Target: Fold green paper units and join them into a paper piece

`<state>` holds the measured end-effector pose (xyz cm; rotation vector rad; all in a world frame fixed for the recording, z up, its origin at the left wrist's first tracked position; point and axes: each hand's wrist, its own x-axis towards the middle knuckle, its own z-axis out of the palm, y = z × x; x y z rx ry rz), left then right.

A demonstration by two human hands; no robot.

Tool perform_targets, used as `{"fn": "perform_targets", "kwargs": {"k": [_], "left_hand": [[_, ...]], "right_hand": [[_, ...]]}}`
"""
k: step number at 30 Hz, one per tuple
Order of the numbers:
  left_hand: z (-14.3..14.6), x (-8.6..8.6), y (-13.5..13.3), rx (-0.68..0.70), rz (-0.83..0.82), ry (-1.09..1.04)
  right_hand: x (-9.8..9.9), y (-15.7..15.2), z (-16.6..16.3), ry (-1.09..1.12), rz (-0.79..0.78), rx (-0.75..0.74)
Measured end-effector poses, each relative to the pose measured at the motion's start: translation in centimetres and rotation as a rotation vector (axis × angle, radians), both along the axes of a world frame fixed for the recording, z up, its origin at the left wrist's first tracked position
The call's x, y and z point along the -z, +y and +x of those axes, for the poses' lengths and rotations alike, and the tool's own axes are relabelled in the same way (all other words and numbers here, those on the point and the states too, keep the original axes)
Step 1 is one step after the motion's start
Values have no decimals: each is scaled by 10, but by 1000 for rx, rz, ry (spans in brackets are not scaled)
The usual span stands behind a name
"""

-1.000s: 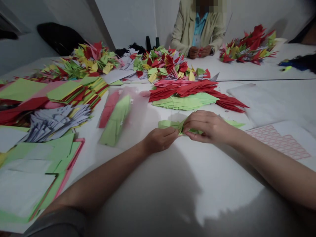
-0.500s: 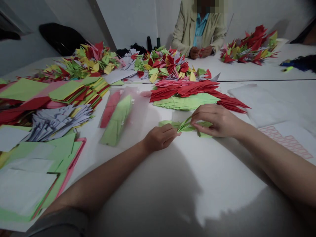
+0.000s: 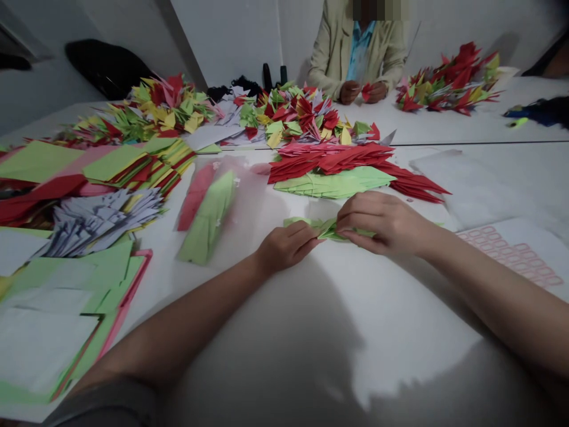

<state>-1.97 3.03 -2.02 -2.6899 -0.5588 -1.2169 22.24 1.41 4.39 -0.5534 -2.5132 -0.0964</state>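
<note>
Head view: left hand and right hand centred over white counter, fingers of both closed on light-green folded paper piece between them. Light-green folded paper stack at 12 o'clock, just beyond; red folded paper stack behind it. Clear plastic sleeve with green paper at 10 o'clock. White sheet with pink grid at 3 o'clock. Co-worker's hands far off at 12 o'clock, holding small red paper piece.

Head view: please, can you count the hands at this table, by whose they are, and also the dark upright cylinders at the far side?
Person's own hands: 2 (left hand, right hand)
Co-worker's hands: 2 (one hand, other hand)
Dark upright cylinders: 2 (shorter cylinder, taller cylinder)
Total: 6
</note>
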Motion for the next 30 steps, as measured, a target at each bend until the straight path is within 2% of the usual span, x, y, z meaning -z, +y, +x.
{"fn": "perform_targets", "kwargs": {"k": [5, 11, 19, 26, 30], "left_hand": [[1, -2, -1, -10, -15, -2], [3, -3, -1, 19, -45, 7], [3, -5, -4, 36, -69, 67], [4, -7, -7, 84, 83, 69], [6, -8, -8, 102, 62, 68]], "right_hand": [[3, 0, -3, 0, 31, 37], [2, 1, -1, 27, -18, 96], [11, -2, -7, -11, -87, 18], [12, -9, -15, -60, -119, -2], [9, -7, -11, -58, -158, -40]]}}
